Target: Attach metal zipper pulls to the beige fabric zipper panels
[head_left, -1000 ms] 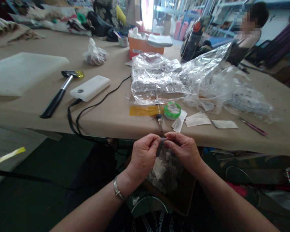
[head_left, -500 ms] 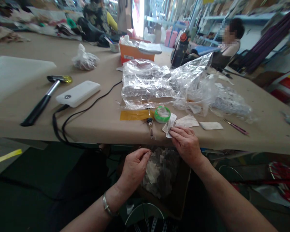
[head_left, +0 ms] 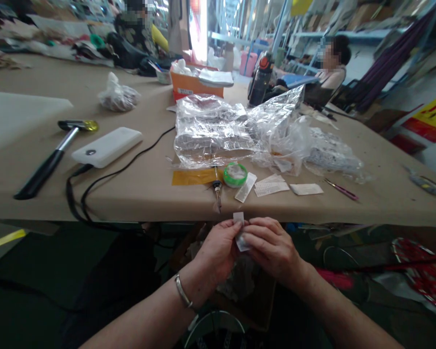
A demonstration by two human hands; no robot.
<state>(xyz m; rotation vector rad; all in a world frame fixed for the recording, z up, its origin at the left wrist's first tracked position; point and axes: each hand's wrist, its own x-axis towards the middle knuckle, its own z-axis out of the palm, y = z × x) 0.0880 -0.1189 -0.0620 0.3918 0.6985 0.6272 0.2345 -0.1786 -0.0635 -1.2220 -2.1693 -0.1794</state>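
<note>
Just off the table's front edge, both hands meet at a small white paper-like strip [head_left: 240,236]. My left hand [head_left: 220,247] pinches it from the left, thumb on its face. My right hand [head_left: 276,247] closes on it from the right, its fingers covering part of the strip. Similar white strips [head_left: 272,186] lie on the table beyond, with a single strip [head_left: 246,188] close by. Left of these sits a round green-rimmed tin [head_left: 235,174], and beside it a thin pen-like tool with a metal tip [head_left: 217,189], perhaps a soldering iron.
A hammer [head_left: 54,157], a white power bank [head_left: 108,147] with a black cable and clear plastic bags [head_left: 218,128] lie on the table. Pink-handled tweezers [head_left: 341,189] rest on the right. Below the table edge, a box [head_left: 265,300] holds scraps. Two people sit farther back.
My right hand has drawn back from the strips on the table with one white strip and met my left hand below the edge. The view has shifted slightly.
</note>
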